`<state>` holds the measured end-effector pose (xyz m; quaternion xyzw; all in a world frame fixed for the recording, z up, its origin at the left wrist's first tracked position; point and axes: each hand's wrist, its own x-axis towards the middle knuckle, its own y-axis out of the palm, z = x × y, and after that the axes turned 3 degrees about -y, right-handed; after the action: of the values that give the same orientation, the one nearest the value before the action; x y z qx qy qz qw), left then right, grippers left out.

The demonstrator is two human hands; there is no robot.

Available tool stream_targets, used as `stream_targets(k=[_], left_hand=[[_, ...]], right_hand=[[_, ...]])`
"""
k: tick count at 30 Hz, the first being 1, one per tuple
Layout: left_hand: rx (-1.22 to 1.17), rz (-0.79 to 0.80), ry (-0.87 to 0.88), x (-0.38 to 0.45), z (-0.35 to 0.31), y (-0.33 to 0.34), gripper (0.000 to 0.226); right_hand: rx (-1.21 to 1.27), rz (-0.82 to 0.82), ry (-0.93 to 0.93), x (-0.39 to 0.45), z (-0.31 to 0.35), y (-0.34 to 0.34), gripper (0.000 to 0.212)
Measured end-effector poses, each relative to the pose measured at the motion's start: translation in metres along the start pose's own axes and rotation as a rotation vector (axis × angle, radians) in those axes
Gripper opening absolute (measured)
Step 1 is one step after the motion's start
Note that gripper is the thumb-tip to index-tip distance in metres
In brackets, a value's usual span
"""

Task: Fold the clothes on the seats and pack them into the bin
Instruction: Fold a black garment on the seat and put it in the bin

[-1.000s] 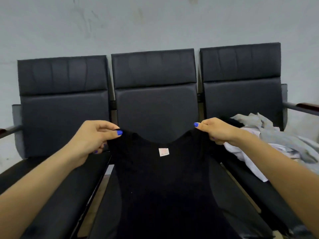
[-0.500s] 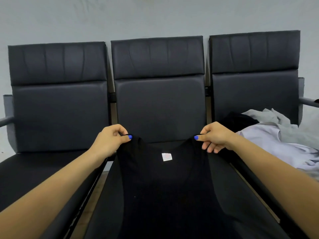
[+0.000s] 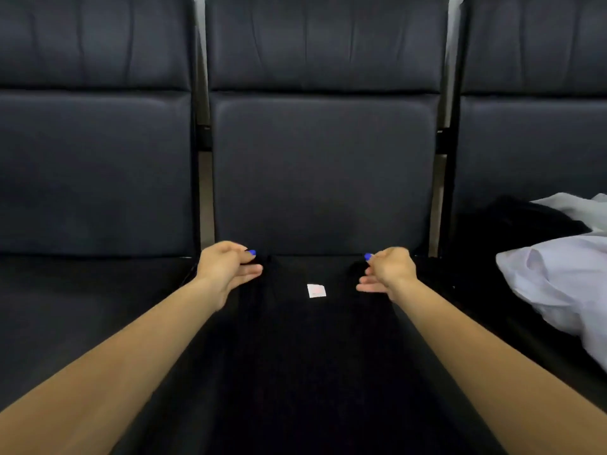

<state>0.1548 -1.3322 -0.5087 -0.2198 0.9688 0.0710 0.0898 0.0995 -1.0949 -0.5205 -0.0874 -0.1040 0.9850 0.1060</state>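
Observation:
A black sleeveless top [image 3: 295, 356] lies spread flat on the middle seat [image 3: 325, 178], neckline toward the backrest, with a small white label [image 3: 316, 290] showing. My left hand [image 3: 226, 269] pinches the top's left shoulder strap between thumb and fingers at the seat's back edge. My right hand [image 3: 389, 270] pinches the right strap the same way. Both forearms stretch over the garment. No bin shows in this view.
On the right seat lies a pile of clothes: a pale lilac shirt [image 3: 558, 284] over a black garment [image 3: 512, 221]. The left seat [image 3: 82, 307] is bare black leather. Narrow gaps separate the three backrests.
Both hands carried the top's shoulders forward and down, so the garment now lies on the middle seat instead of hanging. The view has moved closer to the backrests.

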Motion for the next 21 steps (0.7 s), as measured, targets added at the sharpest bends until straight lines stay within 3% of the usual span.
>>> stream_targets(k=[3,6,10,14,16,19,21], left_hand=[[0.070,-0.057,0.087,0.058,0.024,0.017,0.023],[0.146,-0.095,0.176,0.106,0.044,0.032,0.026],[0.293,-0.082,0.287,0.122,0.051,0.044,0.022],[0.247,0.003,0.440,0.096,0.046,0.040,0.034],[0.364,0.073,0.509,0.067,0.045,0.025,0.042],[0.527,0.209,0.448,0.007,0.057,-0.015,0.053],[0.667,0.211,0.319,-0.033,0.054,-0.049,0.045]], right_hand=[[0.102,-0.063,-0.044,0.046,-0.018,0.029,0.002],[0.181,-0.072,-0.044,0.083,-0.024,0.051,0.012],[0.139,-0.116,-0.065,0.106,-0.024,0.056,0.009],[0.043,0.076,-0.081,0.103,-0.022,0.051,0.020],[-0.028,0.148,-0.126,0.088,-0.014,0.043,0.020],[-0.036,0.193,-0.236,0.049,-0.004,0.018,0.019],[-0.065,0.235,-0.243,0.015,0.006,-0.006,0.020]])
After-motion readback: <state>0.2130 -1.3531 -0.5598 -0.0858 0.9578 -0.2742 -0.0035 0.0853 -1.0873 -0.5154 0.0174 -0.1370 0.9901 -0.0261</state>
